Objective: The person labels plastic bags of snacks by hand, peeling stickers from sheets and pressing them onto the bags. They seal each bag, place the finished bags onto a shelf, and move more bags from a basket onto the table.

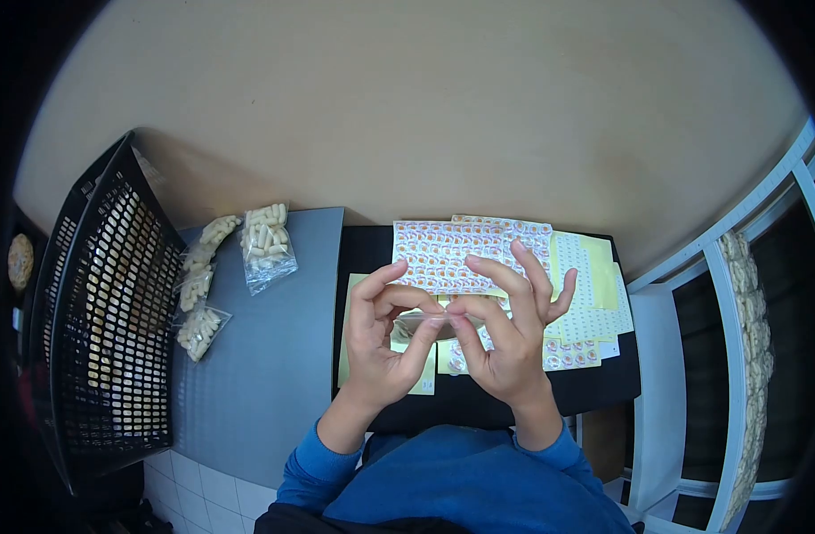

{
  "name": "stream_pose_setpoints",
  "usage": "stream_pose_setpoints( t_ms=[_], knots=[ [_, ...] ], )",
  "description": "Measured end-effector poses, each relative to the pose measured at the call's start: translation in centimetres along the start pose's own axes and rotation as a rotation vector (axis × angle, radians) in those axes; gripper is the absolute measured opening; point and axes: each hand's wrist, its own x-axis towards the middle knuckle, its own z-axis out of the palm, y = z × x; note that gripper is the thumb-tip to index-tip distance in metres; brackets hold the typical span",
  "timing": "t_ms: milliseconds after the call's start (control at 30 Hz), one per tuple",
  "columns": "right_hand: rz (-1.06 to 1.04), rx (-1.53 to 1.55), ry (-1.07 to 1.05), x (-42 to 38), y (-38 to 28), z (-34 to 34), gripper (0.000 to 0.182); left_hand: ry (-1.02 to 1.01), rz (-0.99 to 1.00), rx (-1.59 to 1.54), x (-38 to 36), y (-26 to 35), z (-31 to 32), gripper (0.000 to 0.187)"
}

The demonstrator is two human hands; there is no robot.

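Note:
My left hand [383, 345] and my right hand [512, 343] meet over the dark table, thumb and forefinger of each pinched together. Between them is a small clear plastic bag [410, 327], held by its edge; its lower part is partly hidden by my fingers. The other fingers of my right hand are raised and spread. Just beyond my hands lies a sheet of round stickers [439, 249] with orange centres. More sticker sheets [572, 354] on yellow backing lie under and to the right of my right hand.
On the grey table [265, 383] to the left sits a clear bag of cream capsule-shaped pieces [267, 240], with several similar bags [198, 289] alongside. A black slatted basket [114, 311] stands tilted at the far left. White shelving [661, 383] borders the right side.

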Motion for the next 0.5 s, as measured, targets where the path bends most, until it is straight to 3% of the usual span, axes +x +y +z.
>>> stream_pose_setpoints(
  t_ms=[167,500],
  knots=[
    [0.007,0.097,0.049,-0.2,0.1,0.4,0.007,-0.019,0.09,0.105,0.1,-0.2,-0.2,0.05],
    [-0.011,0.132,-0.014,-0.8,1.3,-0.1,0.005,-0.155,0.014,0.174,0.6,0.1,-1.2,0.045]
  ],
)
